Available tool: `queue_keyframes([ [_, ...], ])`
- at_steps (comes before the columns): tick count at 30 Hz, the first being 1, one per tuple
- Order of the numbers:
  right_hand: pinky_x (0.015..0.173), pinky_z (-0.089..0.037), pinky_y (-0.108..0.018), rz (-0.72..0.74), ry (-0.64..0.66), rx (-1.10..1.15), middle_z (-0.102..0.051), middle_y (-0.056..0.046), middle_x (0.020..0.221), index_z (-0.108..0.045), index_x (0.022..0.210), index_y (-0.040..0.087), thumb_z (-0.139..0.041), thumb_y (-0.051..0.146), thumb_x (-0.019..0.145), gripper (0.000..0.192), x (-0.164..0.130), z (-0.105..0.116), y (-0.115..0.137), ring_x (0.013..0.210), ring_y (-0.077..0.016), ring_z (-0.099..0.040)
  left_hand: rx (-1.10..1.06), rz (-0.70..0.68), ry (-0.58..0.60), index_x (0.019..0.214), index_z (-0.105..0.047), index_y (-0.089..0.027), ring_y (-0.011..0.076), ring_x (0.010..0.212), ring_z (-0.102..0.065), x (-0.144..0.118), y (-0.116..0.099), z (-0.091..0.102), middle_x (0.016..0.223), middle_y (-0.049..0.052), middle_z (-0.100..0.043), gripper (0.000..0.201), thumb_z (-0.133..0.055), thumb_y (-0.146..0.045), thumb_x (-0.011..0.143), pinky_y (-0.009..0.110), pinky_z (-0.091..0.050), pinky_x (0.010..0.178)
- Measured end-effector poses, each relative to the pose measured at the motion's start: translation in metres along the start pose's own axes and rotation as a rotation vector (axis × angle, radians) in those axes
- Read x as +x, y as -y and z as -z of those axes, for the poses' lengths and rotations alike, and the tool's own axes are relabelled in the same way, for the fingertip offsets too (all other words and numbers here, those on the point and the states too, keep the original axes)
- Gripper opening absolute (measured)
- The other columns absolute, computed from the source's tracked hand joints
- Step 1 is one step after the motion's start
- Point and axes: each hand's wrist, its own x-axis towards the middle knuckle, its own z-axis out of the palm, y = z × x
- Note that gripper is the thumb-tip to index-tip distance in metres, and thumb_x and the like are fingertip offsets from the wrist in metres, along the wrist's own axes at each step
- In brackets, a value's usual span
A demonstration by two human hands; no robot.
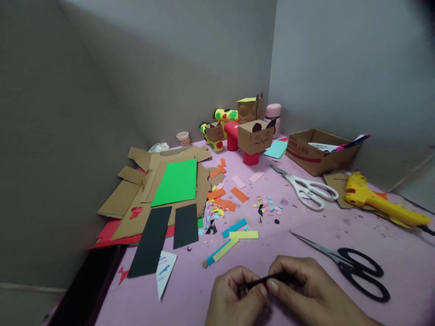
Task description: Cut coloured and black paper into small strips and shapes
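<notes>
Your left hand [234,294] and right hand [302,290] both have a closed grip on a thin black strip [263,281] at the tabletop's [401,262] near edge; black scissors [353,265] just right.

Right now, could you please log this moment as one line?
left hand: pinching black strip | right hand: pinching same strip | black scissors: beside right hand

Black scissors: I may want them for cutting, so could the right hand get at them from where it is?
Probably yes: the black scissors lie uncovered just beside the right hand, though it grips a black strip.

Unreadable red print on cardboard box [307,154]
</notes>
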Motion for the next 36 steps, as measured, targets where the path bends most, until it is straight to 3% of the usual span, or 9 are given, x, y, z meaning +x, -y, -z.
queue_keyframes([
  [4, 0.047, -0.036, -0.025, -0.13, 0.007, 0.153, -0.049, 0.005, 0.049, -0.052, 0.062, 0.02, -0.058, 0.037, 0.074, 0.022, 0.002, 0.003, 0.0, 0.048, -0.013, -0.046, 0.042, -0.029, -0.019, 0.056, -0.055, -0.016, 0.0084, 0.046, -0.038, 0.003, 0.0, 0.001, 0.05, -0.002, -0.054, 0.016, -0.063, -0.028, 0.064, 0.021, -0.025, 0.047],
  [8, 0.045, -0.036, -0.023, -0.154, -0.02, 0.25, -0.052, 0.005, 0.048, -0.05, 0.062, 0.02, -0.063, 0.038, 0.071, 0.024, 0.005, 0.008, -0.002, 0.043, -0.0108, -0.047, 0.062, -0.031, -0.038, 0.054, -0.054, -0.016, 0.0079, 0.045, -0.038, 0.004, -0.008, 0.003, 0.047, -0.003, -0.051, 0.017, -0.064, -0.027, 0.062, 0.021, -0.025, 0.047],
  [14, 0.044, -0.037, -0.023, -0.075, -0.034, 0.215, -0.053, 0.005, 0.049, -0.053, 0.062, 0.019, -0.065, 0.043, 0.072, 0.029, 0.008, 0.008, -0.003, 0.042, -0.0103, -0.048, 0.026, -0.12, 0.01, 0.063, -0.062, -0.014, 0.0092, 0.051, -0.043, 0.002, -0.018, 0.004, 0.053, -0.003, -0.055, 0.022, -0.071, -0.034, 0.063, 0.021, -0.03, 0.051],
  [20, 0.044, -0.034, -0.022, 0.062, -0.088, 0.128, -0.049, 0.006, 0.048, -0.049, 0.06, 0.02, -0.057, 0.033, 0.08, 0.025, 0.008, 0.003, 0.002, 0.043, -0.0099, -0.044, 0.133, -0.153, -0.089, 0.055, -0.061, -0.012, 0.0099, 0.047, -0.045, 0.007, -0.021, 0.004, 0.048, -0.001, -0.056, 0.028, -0.069, -0.035, 0.068, 0.023, -0.033, 0.051],
  [27, 0.044, -0.033, -0.023, 0.199, -0.105, 0.082, -0.049, 0.007, 0.047, -0.05, 0.058, 0.019, -0.061, 0.034, 0.076, 0.026, 0.012, 0.008, 0.003, 0.042, -0.0101, -0.044, 0.086, -0.164, 0.029, 0.063, -0.065, -0.01, 0.0124, 0.05, -0.054, 0.003, -0.02, 0.014, 0.059, 0.007, -0.067, 0.033, -0.074, -0.041, 0.062, 0.025, -0.039, 0.055],
  [32, 0.046, -0.041, -0.023, 0.21, -0.061, 0.025, -0.054, 0.007, 0.057, -0.056, 0.071, 0.016, -0.055, 0.029, 0.089, 0.022, 0.017, 0.01, -0.004, 0.045, -0.0083, -0.05, 0.063, -0.231, -0.036, 0.062, -0.065, -0.011, 0.0113, 0.05, -0.053, 0.003, -0.015, 0.012, 0.058, 0.005, -0.067, 0.034, -0.074, -0.044, 0.061, 0.024, -0.038, 0.055],
  [36, 0.049, -0.049, -0.024, 0.173, 0.014, -0.058, -0.063, 0.004, 0.072, -0.061, 0.087, 0.014, -0.055, 0.028, 0.091, 0.016, 0.018, 0.01, -0.005, 0.052, -0.0094, -0.059, 0.081, -0.254, -0.04, 0.06, -0.064, -0.012, 0.0116, 0.05, -0.053, -0.003, -0.016, 0.003, 0.057, 0.005, -0.066, 0.034, -0.073, -0.045, 0.061, 0.024, -0.039, 0.055],
])
